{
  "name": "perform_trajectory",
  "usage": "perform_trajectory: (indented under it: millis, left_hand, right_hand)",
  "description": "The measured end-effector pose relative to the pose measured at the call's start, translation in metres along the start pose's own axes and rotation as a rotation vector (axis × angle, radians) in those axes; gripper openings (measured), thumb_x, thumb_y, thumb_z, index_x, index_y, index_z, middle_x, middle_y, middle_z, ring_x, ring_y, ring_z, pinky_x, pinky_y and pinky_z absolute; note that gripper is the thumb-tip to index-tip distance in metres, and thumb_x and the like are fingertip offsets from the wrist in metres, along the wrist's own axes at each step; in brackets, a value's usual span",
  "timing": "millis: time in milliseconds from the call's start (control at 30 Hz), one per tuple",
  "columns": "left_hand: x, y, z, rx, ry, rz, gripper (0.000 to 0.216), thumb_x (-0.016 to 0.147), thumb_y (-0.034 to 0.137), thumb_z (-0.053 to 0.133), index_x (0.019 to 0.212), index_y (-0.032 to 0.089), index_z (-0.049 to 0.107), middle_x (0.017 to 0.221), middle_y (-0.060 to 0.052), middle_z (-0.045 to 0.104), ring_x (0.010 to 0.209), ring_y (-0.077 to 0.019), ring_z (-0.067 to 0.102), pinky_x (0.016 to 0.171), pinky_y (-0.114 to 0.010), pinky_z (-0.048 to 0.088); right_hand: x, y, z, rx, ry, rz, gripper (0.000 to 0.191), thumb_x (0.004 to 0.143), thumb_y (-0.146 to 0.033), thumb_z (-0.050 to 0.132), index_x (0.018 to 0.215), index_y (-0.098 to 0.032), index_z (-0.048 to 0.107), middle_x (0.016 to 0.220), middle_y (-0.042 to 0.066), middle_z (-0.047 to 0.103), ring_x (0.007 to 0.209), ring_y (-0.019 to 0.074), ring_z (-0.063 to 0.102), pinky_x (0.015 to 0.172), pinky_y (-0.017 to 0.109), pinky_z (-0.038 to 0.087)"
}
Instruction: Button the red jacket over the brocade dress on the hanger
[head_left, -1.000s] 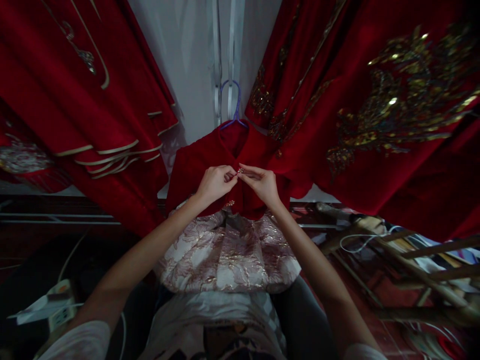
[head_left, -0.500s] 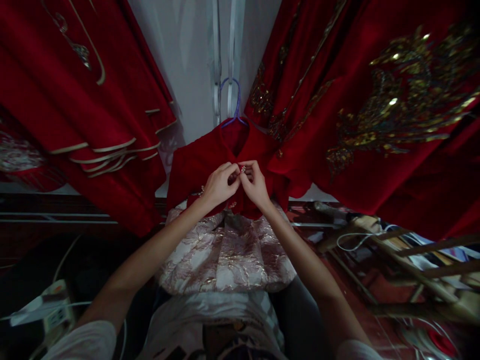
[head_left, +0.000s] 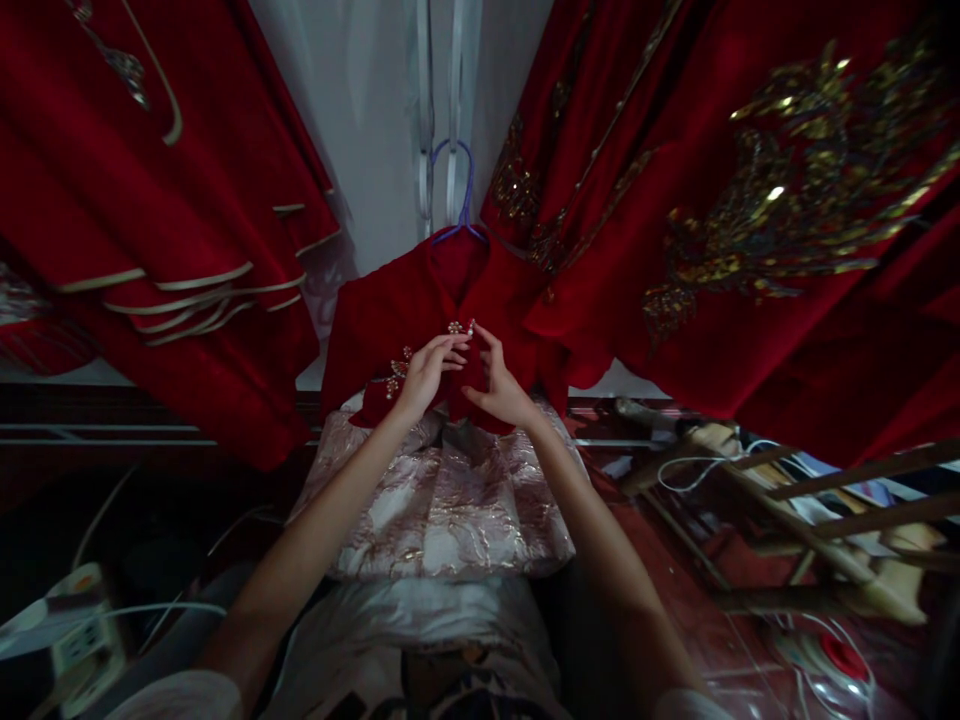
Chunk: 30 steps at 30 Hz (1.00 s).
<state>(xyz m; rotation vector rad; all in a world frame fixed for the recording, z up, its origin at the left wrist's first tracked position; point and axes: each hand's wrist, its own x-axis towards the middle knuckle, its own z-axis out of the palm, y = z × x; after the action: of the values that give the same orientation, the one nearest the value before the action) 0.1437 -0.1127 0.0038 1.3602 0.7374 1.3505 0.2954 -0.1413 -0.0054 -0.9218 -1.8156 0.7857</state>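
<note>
A red collared jacket (head_left: 375, 310) hangs on a purple hanger (head_left: 466, 205) in front of me, its front bearing beaded flower ornaments (head_left: 397, 372). My left hand (head_left: 429, 372) lies over the jacket's front opening, fingers stretched toward a small pearl fastening (head_left: 471, 328). From the other side my right hand (head_left: 499, 388) reaches in, its index fingertip at that fastening and its thumb held well apart. Whether any fingertip pinches the beads is too small to tell. Below the hands, a shiny pale brocade cloth (head_left: 457, 510) spreads over my lap.
Long red garments hang on both sides: one with cream-edged layers (head_left: 195, 290) at left, one with gold sequins (head_left: 795, 200) at right. A power strip (head_left: 86, 640) with cables lies lower left. A wooden rack (head_left: 810, 540) stands at right on the red floor.
Both hands have loosened from a close pinch at the fastening. My right thumb has moved down and away, and my left fingers have straightened. The view has shifted slightly.
</note>
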Motion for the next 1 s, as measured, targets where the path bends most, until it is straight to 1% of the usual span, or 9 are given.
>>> perform_trajectory:
  millis: [100, 200, 300, 400, 533, 633, 733, 867, 1000]
  left_hand:
    - [-0.002, 0.001, 0.002, 0.038, -0.006, -0.043, 0.036, 0.087, 0.041, 0.047, 0.107, 0.017, 0.065, 0.114, -0.009, 0.068, 0.094, -0.0167, 0.066, 0.085, -0.030, 0.052]
    - [-0.004, 0.001, 0.006, 0.085, -0.053, -0.085, 0.041, 0.089, 0.044, 0.044, 0.114, 0.019, 0.063, 0.129, -0.009, 0.061, 0.115, -0.0211, 0.060, 0.103, -0.038, 0.042]
    - [-0.003, -0.003, 0.010, 0.176, -0.053, -0.074, 0.043, 0.089, 0.045, 0.047, 0.122, 0.021, 0.060, 0.139, -0.006, 0.054, 0.132, -0.0214, 0.047, 0.114, -0.039, 0.030]
    - [-0.003, -0.007, 0.011, 0.231, -0.056, -0.082, 0.046, 0.089, 0.046, 0.047, 0.126, 0.021, 0.058, 0.143, -0.005, 0.050, 0.137, -0.0203, 0.040, 0.117, -0.038, 0.024]
    - [-0.011, -0.006, 0.003, 0.265, -0.030, 0.044, 0.039, 0.093, 0.043, 0.041, 0.114, 0.020, 0.064, 0.128, -0.007, 0.061, 0.124, -0.0193, 0.052, 0.109, -0.036, 0.036]
    - [-0.021, -0.004, -0.012, 0.472, 0.204, 0.242, 0.025, 0.090, 0.032, 0.047, 0.095, 0.019, 0.068, 0.104, -0.007, 0.065, 0.096, -0.0171, 0.061, 0.088, -0.031, 0.048]
    - [-0.027, -0.011, -0.031, 0.713, 0.454, 0.325, 0.017, 0.078, 0.016, 0.058, 0.094, 0.019, 0.063, 0.100, -0.006, 0.060, 0.082, -0.0150, 0.057, 0.076, -0.029, 0.048]
    - [-0.026, -0.030, -0.050, 0.718, 0.425, 0.225, 0.032, 0.068, 0.009, 0.060, 0.097, 0.019, 0.054, 0.093, -0.004, 0.061, 0.077, -0.0144, 0.057, 0.069, -0.027, 0.046]
    - [-0.024, -0.039, -0.054, 0.629, 0.379, 0.166, 0.030, 0.070, 0.011, 0.059, 0.098, 0.019, 0.053, 0.091, -0.003, 0.063, 0.079, -0.0139, 0.060, 0.070, -0.026, 0.047]
  right_hand:
    - [-0.006, 0.004, -0.028, -0.093, -0.096, 0.171, 0.064, 0.076, -0.022, 0.061, 0.134, -0.019, 0.033, 0.103, 0.006, 0.061, 0.086, 0.0157, 0.063, 0.076, 0.032, 0.054]
    - [-0.010, -0.009, -0.051, -0.143, 0.009, 0.244, 0.036, 0.079, -0.027, 0.060, 0.110, -0.018, 0.046, 0.084, 0.000, 0.059, 0.068, 0.0110, 0.057, 0.062, 0.025, 0.049]
    - [-0.013, -0.036, -0.064, -0.003, 0.090, 0.236, 0.031, 0.079, -0.031, 0.062, 0.103, -0.019, 0.047, 0.082, -0.001, 0.056, 0.063, 0.0085, 0.053, 0.055, 0.021, 0.045]
    - [-0.015, -0.063, -0.067, 0.131, 0.073, 0.171, 0.032, 0.076, -0.029, 0.070, 0.099, -0.020, 0.050, 0.084, -0.002, 0.054, 0.065, 0.0063, 0.051, 0.057, 0.019, 0.044]
    - [-0.018, -0.076, -0.065, 0.229, -0.051, 0.104, 0.034, 0.073, -0.025, 0.075, 0.100, -0.021, 0.056, 0.091, -0.001, 0.055, 0.073, 0.0065, 0.053, 0.069, 0.020, 0.048]
    - [-0.018, -0.073, -0.060, 0.241, -0.169, 0.108, 0.033, 0.075, -0.026, 0.074, 0.105, -0.021, 0.060, 0.089, -0.001, 0.057, 0.075, 0.0079, 0.054, 0.074, 0.023, 0.049]
    - [-0.015, -0.068, -0.049, 0.264, -0.270, 0.137, 0.029, 0.076, -0.028, 0.074, 0.101, -0.020, 0.063, 0.087, 0.000, 0.061, 0.076, 0.0087, 0.057, 0.074, 0.024, 0.051]
    - [-0.008, -0.058, -0.028, 0.314, -0.297, 0.168, 0.031, 0.076, -0.029, 0.073, 0.104, -0.019, 0.065, 0.092, 0.001, 0.066, 0.080, 0.0092, 0.061, 0.079, 0.026, 0.052]
    - [0.001, -0.039, -0.005, 0.277, -0.207, 0.165, 0.030, 0.079, -0.032, 0.068, 0.106, -0.020, 0.068, 0.098, 0.003, 0.070, 0.083, 0.0112, 0.065, 0.083, 0.029, 0.053]
